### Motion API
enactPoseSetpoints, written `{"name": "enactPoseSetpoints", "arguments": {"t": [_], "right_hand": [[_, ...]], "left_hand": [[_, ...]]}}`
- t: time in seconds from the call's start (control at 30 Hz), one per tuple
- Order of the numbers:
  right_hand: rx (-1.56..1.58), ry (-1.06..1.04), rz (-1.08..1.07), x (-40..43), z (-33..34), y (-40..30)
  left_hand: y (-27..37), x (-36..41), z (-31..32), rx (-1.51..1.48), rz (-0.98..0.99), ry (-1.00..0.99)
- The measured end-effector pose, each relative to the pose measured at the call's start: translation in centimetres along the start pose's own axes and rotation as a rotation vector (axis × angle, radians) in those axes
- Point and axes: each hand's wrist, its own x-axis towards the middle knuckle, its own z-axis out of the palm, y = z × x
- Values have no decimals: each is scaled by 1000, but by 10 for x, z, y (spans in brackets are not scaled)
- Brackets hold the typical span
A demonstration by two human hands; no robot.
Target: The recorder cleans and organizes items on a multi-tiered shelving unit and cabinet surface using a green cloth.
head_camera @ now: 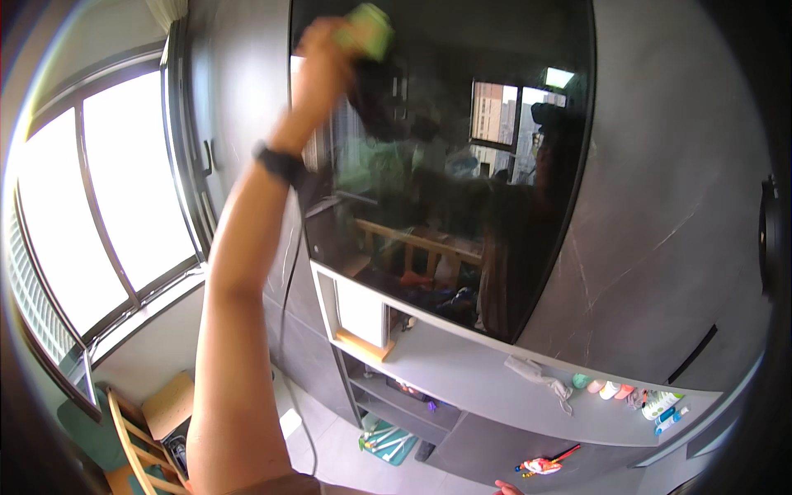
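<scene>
My left hand [328, 46], with a dark watch on its wrist, is raised to the upper left of a glossy black television screen [433, 204]. Its fingers are closed on a green cloth or sponge [370, 34], blurred, which lies over the screen's upper part; whether it touches the glass cannot be told. Windows, a wooden railing and dark shapes show as reflections in the screen. Only some fingertips of my right hand [507, 489] show at the bottom edge, below the cabinet; the rest is out of view.
Beneath the screen runs a grey shelf [470, 371] with a white box [359, 312], a grey cloth [544, 380] and several bottles [662, 405]. A cable [284, 315] hangs beside my forearm. Windows [136, 179] and a wooden chair [133, 439] stand to the left.
</scene>
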Motion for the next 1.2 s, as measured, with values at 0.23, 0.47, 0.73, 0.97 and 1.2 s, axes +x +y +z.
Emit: {"name": "enactPoseSetpoints", "arguments": {"t": [0.23,0.47,0.73,0.97,1.2], "right_hand": [[-115,36,-15,-13,-17,14],[-121,-81,-39,6,8,-21],[437,58,341,16,-10,33],[338,-1,201,18,4,9],[586,-5,425,31,6,2]], "left_hand": [[173,-119,1,-558,-584,-14],[267,-262,-73,-394,-265,-544],[0,-126,-41,125,-282,-71],[157,-316,-85,160,-709,-165],[232,-298,-74,154,-984,-142]]}}
